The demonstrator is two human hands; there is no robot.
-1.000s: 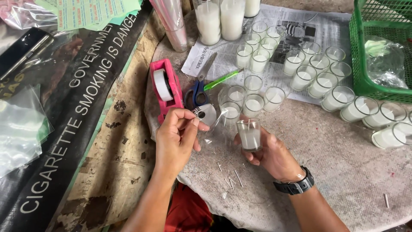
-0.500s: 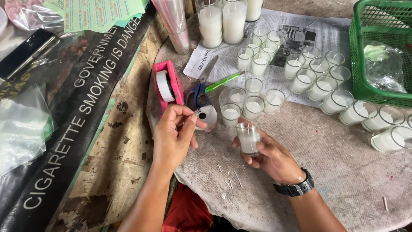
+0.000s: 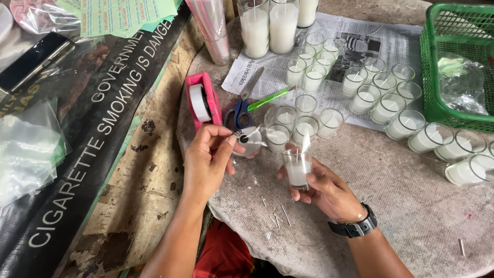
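I find my right hand [image 3: 329, 190] with fingers clamped round a small wax-filled glass [image 3: 297, 169] above the table [image 3: 411, 206], my left hand [image 3: 206, 162] pinching a strip of tape [image 3: 252, 136] beside it; judged next: press tape squarely on.

The small glass candle cup [image 3: 297, 169] stands upright in the right hand's [image 3: 329, 190] grip, just above the grey cloth, part-filled with white wax, a thin white wick poking up past its rim. Just to its left, a small piece of clear tape [image 3: 250, 138] is pinched in the left hand's [image 3: 208, 162] fingertips.
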